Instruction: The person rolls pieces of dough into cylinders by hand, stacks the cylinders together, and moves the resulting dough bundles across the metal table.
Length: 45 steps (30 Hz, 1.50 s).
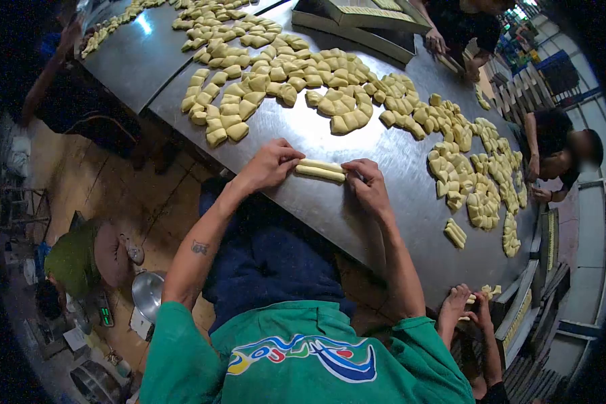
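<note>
Two pale yellow dough rolls (320, 174) lie side by side near the table's front edge. My left hand (276, 163) is closed at their left end, thumb and fingertips pinching the farther roll. At the right end, my right hand (368, 184) has its fingers bent and closed on the same roll. Whether either hand also grips the nearer roll is hard to make out. Beyond my hands, many cut dough pieces (341, 108) sit in clusters on the metal table (296, 205).
A small group of dough rolls (455, 233) lies to the right. Metal trays (357, 30) stand at the far side. Co-workers' hands (459, 306) handle dough at the lower right, and other people work along the far edge. A metal bowl (148, 295) is on the floor at left.
</note>
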Tool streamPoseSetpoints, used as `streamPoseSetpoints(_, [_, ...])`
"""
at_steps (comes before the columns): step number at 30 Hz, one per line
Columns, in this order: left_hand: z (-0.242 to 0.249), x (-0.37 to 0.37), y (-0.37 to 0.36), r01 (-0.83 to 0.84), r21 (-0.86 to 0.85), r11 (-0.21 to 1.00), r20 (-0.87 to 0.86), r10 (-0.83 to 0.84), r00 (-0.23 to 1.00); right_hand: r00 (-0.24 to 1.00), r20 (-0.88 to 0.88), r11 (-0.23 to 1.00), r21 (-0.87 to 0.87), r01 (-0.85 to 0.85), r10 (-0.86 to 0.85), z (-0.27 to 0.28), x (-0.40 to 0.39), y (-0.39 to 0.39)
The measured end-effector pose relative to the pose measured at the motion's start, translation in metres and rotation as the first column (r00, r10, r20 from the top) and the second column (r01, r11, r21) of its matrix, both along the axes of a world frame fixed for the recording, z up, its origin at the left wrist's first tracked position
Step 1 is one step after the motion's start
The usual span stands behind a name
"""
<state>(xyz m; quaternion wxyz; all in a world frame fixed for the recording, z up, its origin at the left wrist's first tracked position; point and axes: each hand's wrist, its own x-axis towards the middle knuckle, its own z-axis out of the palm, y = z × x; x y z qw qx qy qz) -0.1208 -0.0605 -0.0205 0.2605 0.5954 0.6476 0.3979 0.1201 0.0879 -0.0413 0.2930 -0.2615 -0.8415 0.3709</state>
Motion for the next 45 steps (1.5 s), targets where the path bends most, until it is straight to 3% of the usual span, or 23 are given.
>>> streamPoseSetpoints(2, [-0.003, 0.001, 0.001, -0.022, 0.048, 0.999, -0.095, 0.026, 0.995, 0.992, 0.012, 0.979, -0.167, -0.119, 0.122, 0.005, 0.004, 0.005])
streamPoseSetpoints(6, [-0.005, 0.007, 0.005, 0.049, 0.210, 0.976, -0.131, -0.022, 0.991, 0.974, 0.141, 0.979, -0.131, -0.158, 0.176, 0.016, 0.000, 0.006])
streamPoseSetpoints(8, [-0.012, 0.011, 0.012, 0.108, 0.227, 0.968, -0.166, -0.071, 0.984, 0.970, 0.190, 0.962, 0.196, -0.190, 0.152, 0.017, -0.008, 0.000])
streamPoseSetpoints(11, [-0.009, 0.011, 0.015, 0.178, 0.166, 0.970, -0.188, -0.146, 0.971, 0.893, 0.421, 0.923, 0.256, -0.288, 0.161, 0.019, -0.012, 0.001])
streamPoseSetpoints(17, [-0.005, 0.002, 0.012, 0.274, 0.126, 0.953, -0.209, -0.245, 0.947, 0.890, 0.419, 0.919, 0.248, -0.305, 0.182, 0.019, -0.007, 0.007])
streamPoseSetpoints(19, [0.007, 0.006, 0.006, 0.148, 0.032, 0.988, 0.019, -0.149, 0.989, 0.867, 0.457, 0.898, 0.268, -0.348, 0.200, 0.020, -0.007, 0.008])
streamPoseSetpoints(22, [0.005, 0.007, -0.001, 0.068, 0.100, 0.993, 0.007, -0.069, 0.998, 0.889, 0.382, 0.878, 0.295, -0.377, 0.253, 0.034, 0.003, 0.021])
streamPoseSetpoints(24, [0.005, 0.011, -0.004, 0.010, 0.102, 0.995, 0.093, -0.020, 0.996, 0.957, 0.256, 0.978, 0.118, -0.170, 0.136, 0.028, 0.005, 0.061])
streamPoseSetpoints(25, [0.005, 0.012, -0.005, -0.065, 0.090, 0.994, 0.182, 0.048, 0.982, 0.992, 0.113, 0.992, 0.116, 0.042, -0.055, 0.010, 0.008, 0.089])
streamPoseSetpoints(26, [0.006, 0.013, -0.005, -0.097, 0.112, 0.989, 0.143, 0.080, 0.987, 0.975, 0.005, 0.916, 0.344, 0.206, -0.221, -0.002, 0.011, 0.122])
streamPoseSetpoints(27, [0.006, 0.014, -0.005, -0.097, 0.112, 0.989, 0.138, 0.081, 0.987, 0.883, 0.197, 0.845, 0.433, 0.312, -0.427, 0.010, 0.016, 0.142])
streamPoseSetpoints(29, [0.008, 0.014, -0.004, -0.097, 0.089, 0.991, 0.110, 0.087, 0.990, 0.683, 0.284, 0.732, 0.393, 0.557, -0.672, -0.008, 0.023, 0.197])
streamPoseSetpoints(30, [0.009, 0.015, -0.003, -0.107, 0.111, 0.988, 0.107, 0.095, 0.990, 0.640, 0.320, 0.710, 0.413, 0.569, -0.699, -0.006, 0.026, 0.207])
streamPoseSetpoints(31, [0.008, 0.014, -0.003, -0.107, 0.113, 0.988, 0.100, 0.095, 0.990, 0.691, 0.333, 0.762, 0.176, 0.623, -0.642, 0.008, 0.024, 0.210])
streamPoseSetpoints(34, [0.009, 0.016, -0.002, -0.118, 0.094, 0.989, 0.054, 0.113, 0.992, 0.748, 0.389, 0.805, -0.026, 0.592, -0.537, 0.018, 0.028, 0.223])
streamPoseSetpoints(37, [0.004, 0.018, -0.002, -0.125, 0.136, 0.983, 0.030, 0.122, 0.992, 0.704, 0.432, 0.695, -0.214, 0.687, -0.563, 0.010, 0.036, 0.231])
streamPoseSetpoints(39, [0.000, 0.015, -0.004, -0.112, 0.143, 0.983, 0.020, 0.110, 0.994, 0.840, 0.411, 0.692, -0.490, 0.531, -0.354, 0.055, 0.041, 0.186])
streamPoseSetpoints(40, [-0.001, 0.014, -0.004, -0.105, 0.147, 0.984, 0.010, 0.104, 0.995, 0.815, 0.460, 0.732, -0.408, 0.546, -0.351, 0.026, 0.053, 0.198])
streamPoseSetpoints(41, [0.002, 0.013, -0.004, -0.107, 0.153, 0.983, 0.012, 0.106, 0.994, 0.910, 0.399, 0.975, -0.131, 0.181, -0.115, -0.004, 0.082, 0.206])
streamPoseSetpoints(42, [0.005, 0.014, -0.007, -0.107, 0.149, 0.983, 0.053, 0.100, 0.994, 0.774, 0.630, 0.910, 0.277, -0.309, 0.071, 0.000, 0.096, 0.198])
streamPoseSetpoints(43, [0.006, 0.015, -0.009, -0.108, 0.147, 0.983, 0.094, 0.095, 0.991, 0.476, 0.879, 0.855, 0.254, -0.452, -0.010, 0.036, 0.089, 0.163])
streamPoseSetpoints(44, [0.002, 0.014, -0.008, -0.111, 0.147, 0.983, 0.100, 0.097, 0.990, 0.588, 0.809, 1.000, 0.004, -0.008, 0.002, 0.056, 0.089, 0.133])
streamPoseSetpoints(45, [-0.006, 0.012, -0.005, -0.145, 0.068, 0.987, 0.289, 0.120, 0.950, 0.679, 0.732, 0.864, -0.302, 0.402, -0.060, 0.068, 0.091, 0.110])
